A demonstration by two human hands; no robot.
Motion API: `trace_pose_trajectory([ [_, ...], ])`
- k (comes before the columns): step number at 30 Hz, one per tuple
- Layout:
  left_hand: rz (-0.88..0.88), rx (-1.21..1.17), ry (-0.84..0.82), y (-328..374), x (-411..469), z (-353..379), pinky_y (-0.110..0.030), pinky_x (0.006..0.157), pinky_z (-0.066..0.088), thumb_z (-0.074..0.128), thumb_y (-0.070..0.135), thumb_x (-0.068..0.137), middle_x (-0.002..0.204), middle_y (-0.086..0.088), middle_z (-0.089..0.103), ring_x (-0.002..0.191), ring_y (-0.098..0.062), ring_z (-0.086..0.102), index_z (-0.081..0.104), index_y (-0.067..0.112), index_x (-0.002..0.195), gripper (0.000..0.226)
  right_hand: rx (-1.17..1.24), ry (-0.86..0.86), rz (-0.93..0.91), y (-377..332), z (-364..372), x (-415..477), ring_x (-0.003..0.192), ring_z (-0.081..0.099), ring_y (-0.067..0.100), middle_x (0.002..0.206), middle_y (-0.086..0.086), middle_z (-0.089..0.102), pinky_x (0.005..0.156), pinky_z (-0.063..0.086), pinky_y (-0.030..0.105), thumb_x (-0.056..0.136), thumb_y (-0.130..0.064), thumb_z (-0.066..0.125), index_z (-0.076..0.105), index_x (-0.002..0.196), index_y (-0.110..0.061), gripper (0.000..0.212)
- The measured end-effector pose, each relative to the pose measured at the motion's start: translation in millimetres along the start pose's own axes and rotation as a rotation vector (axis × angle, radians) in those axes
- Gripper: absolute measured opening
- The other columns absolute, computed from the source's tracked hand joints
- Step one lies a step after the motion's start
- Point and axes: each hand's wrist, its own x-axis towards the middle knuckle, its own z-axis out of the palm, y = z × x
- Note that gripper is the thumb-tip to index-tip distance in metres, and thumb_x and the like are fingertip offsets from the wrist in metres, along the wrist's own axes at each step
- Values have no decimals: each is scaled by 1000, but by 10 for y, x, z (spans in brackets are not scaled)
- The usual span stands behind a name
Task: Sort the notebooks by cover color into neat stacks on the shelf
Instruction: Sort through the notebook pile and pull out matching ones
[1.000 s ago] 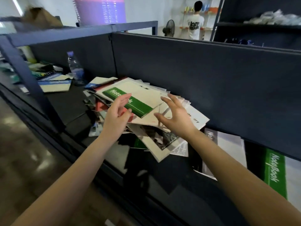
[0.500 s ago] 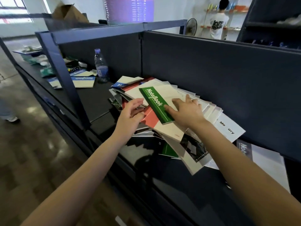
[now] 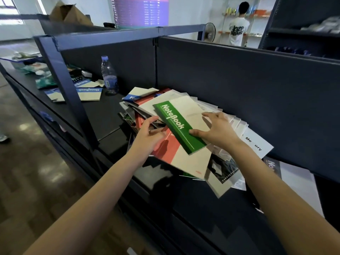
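Dark shelf [image 3: 104, 116], loose pile [image 3: 220, 168] beneath hands: left hand [image 3: 147, 135] gripping red notebook [image 3: 165, 150], right hand [image 3: 219, 129] splayed, pressing green notebook [image 3: 176, 126]; may slip, tipping the pile floorward.

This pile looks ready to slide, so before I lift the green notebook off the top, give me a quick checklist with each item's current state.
1. Green notebook tops the pile, nothing over it: ok.
2. Right hand grips it: not ok; the fingers lie spread on the cover, round no edge.
3. Left hand steadies the red notebook: cannot tell; the fingers curl at its left edge.
4. Pile sits squarely: not ok; it is fanned, with corners sticking out at many angles.
5. Green stack ready to receive it: cannot tell; only blue notebooks lie apart, to the left.
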Motion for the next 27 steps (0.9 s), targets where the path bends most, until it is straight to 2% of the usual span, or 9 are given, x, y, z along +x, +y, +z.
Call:
trace_pose_trajectory([
  [3, 2, 25, -29, -66, -19, 18, -17, 80, 52, 67, 12, 88, 106, -4, 64, 92, -4, 63, 37, 27, 136, 58, 12, 27, -75, -43, 76, -108, 136, 28, 24, 146, 5, 34, 109, 31, 40, 70, -66, 67, 36, 144, -27, 89],
  [5, 0, 8, -36, -111, -29, 1, -37, 96, 50, 73, 17, 83, 116, -12, 63, 108, -19, 62, 36, 31, 139, 68, 14, 86, -93, -37, 110, -155, 134, 30, 23, 143, 4, 37, 108, 32, 39, 72, -66, 66, 40, 141, -28, 83],
  [6, 5, 8, -30, -125, -40, -13, -41, 94, 50, 73, 16, 83, 118, -12, 62, 109, -22, 62, 34, 32, 141, 72, 14, 114, -99, -14, 118, -167, 132, 33, 22, 139, 3, 41, 108, 33, 39, 73, -66, 66, 43, 139, -28, 80],
  [12, 7, -61, 42, -166, -131, -131, -24, 67, 49, 69, 10, 85, 102, 6, 63, 83, -6, 66, 38, 36, 136, 64, 100, 254, -184, 148, 136, -221, 109, 52, 19, 109, -4, 56, 101, 39, 47, 77, -53, 69, 62, 122, -27, 52],
  [15, -36, -108, 37, -207, -168, -86, -31, 74, 52, 70, 10, 84, 109, 3, 64, 89, -11, 67, 36, 33, 139, 69, 61, 195, -237, 114, 220, -264, 125, 42, 23, 130, 0, 51, 111, 28, 47, 84, -51, 63, 57, 129, -26, 52],
  [17, -36, -126, 44, -227, -182, -19, -35, 83, 53, 70, 5, 83, 115, 0, 62, 99, -16, 65, 31, 33, 141, 75, -48, 122, -251, 27, 307, -294, 142, 23, 25, 151, 2, 34, 119, 6, 50, 90, -54, 50, 43, 141, -31, 56],
  [21, 12, -139, 64, -218, -156, 28, -43, 101, 47, 67, -4, 83, 132, -5, 54, 118, -22, 56, 29, 29, 144, 79, -188, 26, -242, -92, 414, -358, 148, -6, 22, 161, 2, 4, 115, -14, 44, 95, -58, 31, 17, 151, -35, 62],
  [24, 31, -168, 73, -194, -161, 14, -39, 95, 50, 65, -7, 83, 131, -4, 55, 117, -21, 57, 31, 34, 141, 79, -150, -8, -279, -78, 378, -413, 148, 2, 22, 161, 1, 8, 118, 2, 40, 96, -57, 34, 22, 150, -34, 60],
  [27, 71, -182, 111, -177, -172, 49, -37, 92, 52, 63, -8, 84, 129, -2, 54, 114, -19, 57, 35, 37, 136, 75, 61, 122, -322, -3, 306, -441, 140, 31, 20, 151, 5, 37, 114, 28, 42, 98, -45, 43, 50, 137, -23, 46],
])
